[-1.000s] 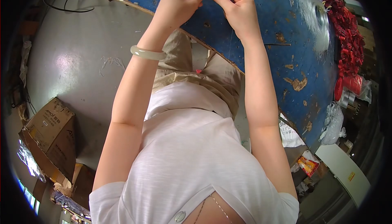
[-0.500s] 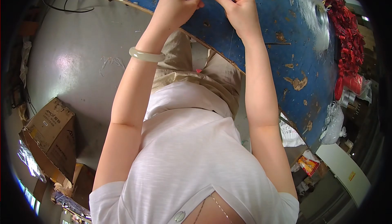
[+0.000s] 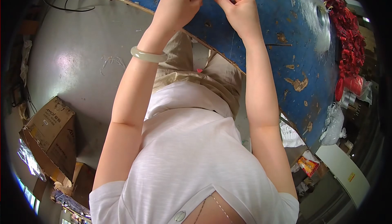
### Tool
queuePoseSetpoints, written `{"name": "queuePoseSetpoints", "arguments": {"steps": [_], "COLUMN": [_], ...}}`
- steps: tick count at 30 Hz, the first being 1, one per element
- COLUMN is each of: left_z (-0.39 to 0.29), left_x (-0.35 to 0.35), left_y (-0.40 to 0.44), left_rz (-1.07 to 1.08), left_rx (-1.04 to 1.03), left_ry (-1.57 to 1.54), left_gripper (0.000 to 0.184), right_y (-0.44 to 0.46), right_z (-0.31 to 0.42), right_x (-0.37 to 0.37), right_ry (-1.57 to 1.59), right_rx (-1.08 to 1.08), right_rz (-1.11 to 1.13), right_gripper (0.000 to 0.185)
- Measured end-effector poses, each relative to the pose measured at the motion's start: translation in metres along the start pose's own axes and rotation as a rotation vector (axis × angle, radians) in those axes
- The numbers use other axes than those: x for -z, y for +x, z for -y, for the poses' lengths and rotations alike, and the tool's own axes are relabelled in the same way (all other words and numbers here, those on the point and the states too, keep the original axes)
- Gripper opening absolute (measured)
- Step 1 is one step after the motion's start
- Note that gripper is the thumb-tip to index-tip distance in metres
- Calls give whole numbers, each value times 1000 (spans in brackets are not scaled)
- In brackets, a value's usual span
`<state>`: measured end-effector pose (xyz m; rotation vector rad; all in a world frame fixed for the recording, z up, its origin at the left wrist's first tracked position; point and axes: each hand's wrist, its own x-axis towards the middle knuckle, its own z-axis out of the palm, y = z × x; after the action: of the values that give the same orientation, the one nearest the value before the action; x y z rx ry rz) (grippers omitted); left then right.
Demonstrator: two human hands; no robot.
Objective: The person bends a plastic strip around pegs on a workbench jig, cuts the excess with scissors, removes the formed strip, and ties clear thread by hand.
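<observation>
My left hand (image 3: 181, 3), with a pale bangle (image 3: 148, 55) on its wrist, is closed in a pinch at the top of the view. Its fingertips meet those of my right hand (image 3: 240, 12), which also pinches with thumb and forefinger. Whatever lies between the left fingers is too small to make out. A thin clear thread (image 3: 232, 42) runs down beneath my right hand over the blue tabletop (image 3: 277, 77). Both hands are above the table near its edge.
To the right lie a bundle of clear strands (image 3: 316, 22) and a long heap of red ribbon bows (image 3: 347, 40). A thin dark rod (image 3: 279, 45) rests beside my right forearm. Cardboard boxes (image 3: 51, 122) stand on the grey floor at lower left.
My left hand has turned slightly and its fingers have closed in more, nearer the right fingertips. My right hand has barely moved.
</observation>
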<state>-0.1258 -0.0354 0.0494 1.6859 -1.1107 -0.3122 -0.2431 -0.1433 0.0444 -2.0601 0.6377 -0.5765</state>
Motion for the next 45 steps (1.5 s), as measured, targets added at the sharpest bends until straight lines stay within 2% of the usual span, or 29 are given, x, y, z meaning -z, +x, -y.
{"name": "queuePoseSetpoints", "arguments": {"steps": [3,6,9,12,16,19,25,28,29,30,33,36,39,40,41,42,44,45], "left_z": [-13,-25,-34,-35,-39,-59,-48,-24,-39,-42,-48,-49,-45,-45,-44,-42,-38,-32], "left_x": [7,14,20,39,59,69,55,42,42,41,33,26,12,8,5,2,-5,-12], "left_y": [4,11,29,57,77,67,53,38,32,30,24,18,3,-2,-4,-6,-10,-11], "left_rz": [-71,-10,84,321,383,429,300,-36,-45,-25,-11,-3,-98,-133,-85,-87,-91,-118], "left_rx": [-277,-250,-328,-395,-322,-142,28,-324,-271,-318,-437,-319,-162,-95,122,180,295,357], "left_ry": [89,270,446,412,477,326,328,376,384,417,544,293,105,54,-79,-137,-251,-420], "left_gripper": [4,6,8,9,11,11,10,10,10,10,8,4,6,8,10,11,12,10], "right_y": [-4,-4,-3,-3,-9,-9,-8,-7,-9,-9,0,2,4,5,5,5,5,5], "right_z": [2,-6,-11,-13,-9,-10,12,21,33,39,29,37,23,18,13,10,6,4], "right_x": [-4,-7,-8,-9,-7,-7,-7,-6,-3,0,0,7,10,7,5,3,4,5], "right_ry": [-113,-188,-280,-418,-473,-482,-562,-530,-563,-598,-584,-665,-713,-723,-733,-743,-749,-751], "right_rx": [103,289,435,498,492,535,558,499,475,450,566,502,510,533,556,580,554,541], "right_rz": [-102,-189,-211,-229,-262,-296,-234,-233,-218,-204,-317,-208,-58,-61,-62,-62,-7,19], "right_gripper": [17,15,15,14,14,13,10,14,15,16,19,24,34,30,27,24,30,33]}}
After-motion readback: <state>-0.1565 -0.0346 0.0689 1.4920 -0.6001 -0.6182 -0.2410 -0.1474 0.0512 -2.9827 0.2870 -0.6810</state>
